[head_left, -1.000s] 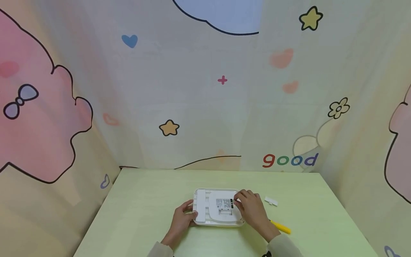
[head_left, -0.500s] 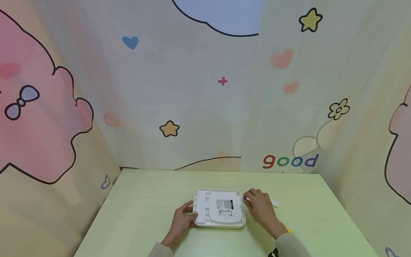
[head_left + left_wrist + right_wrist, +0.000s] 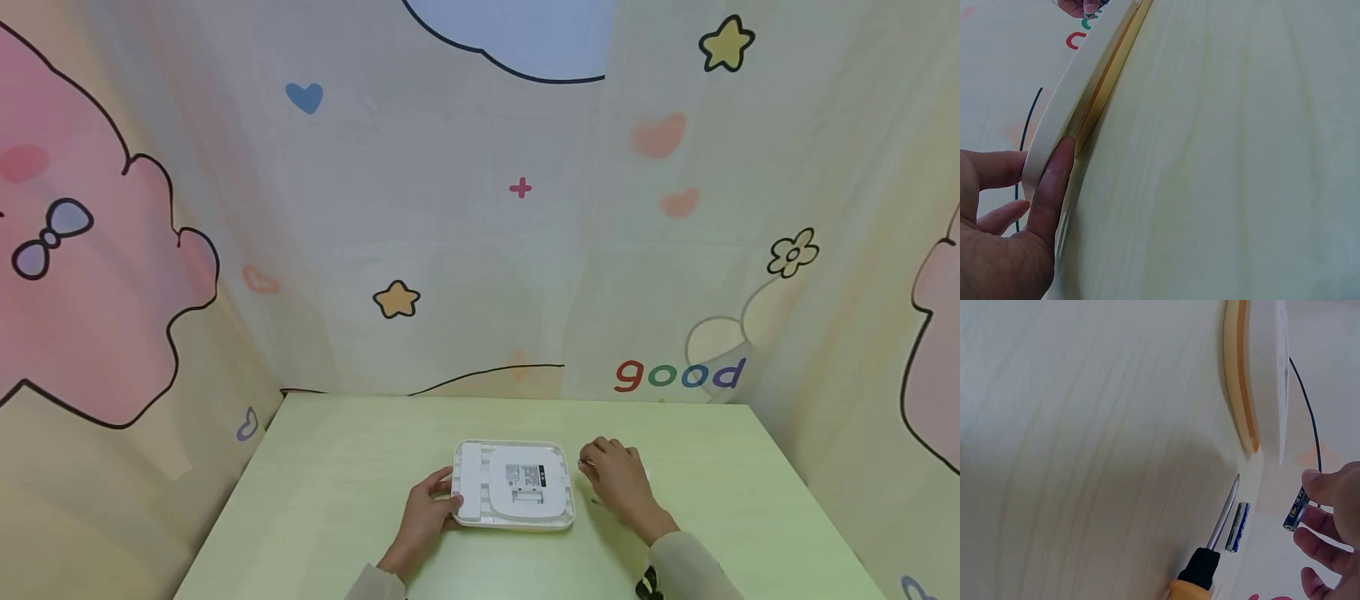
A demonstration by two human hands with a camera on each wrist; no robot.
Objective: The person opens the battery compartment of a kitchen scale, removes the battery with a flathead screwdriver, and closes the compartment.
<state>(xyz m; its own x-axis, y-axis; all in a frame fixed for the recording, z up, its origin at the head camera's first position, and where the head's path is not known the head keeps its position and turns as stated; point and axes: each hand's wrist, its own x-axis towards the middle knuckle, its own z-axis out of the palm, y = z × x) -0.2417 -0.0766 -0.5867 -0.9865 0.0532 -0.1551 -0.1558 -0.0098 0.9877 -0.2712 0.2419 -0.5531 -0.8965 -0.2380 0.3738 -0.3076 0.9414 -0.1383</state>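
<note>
Pale wood-grain table (image 3: 345, 467), cartoon-print fabric (image 3: 450, 217) behind it. White device (image 3: 512, 487) at table middle, labelled side facing up; left hand (image 3: 424, 511) grips its left edge. Right hand (image 3: 618, 481) is just right of the device, grip pinching a battery (image 3: 1295, 511) by thumb and finger. Second battery (image 3: 1238, 527) lies on the table, beside the shaft of a yellow-handled screwdriver (image 3: 1202, 565).

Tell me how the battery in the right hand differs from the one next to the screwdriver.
The held battery is pinched off the table by the right hand, while the loose battery lies on the table beside the screwdriver. Fingers partly cover the held battery, whereas the loose battery shows its whole length. Both are slim cylinders with dark colouring on their wrappers.
</note>
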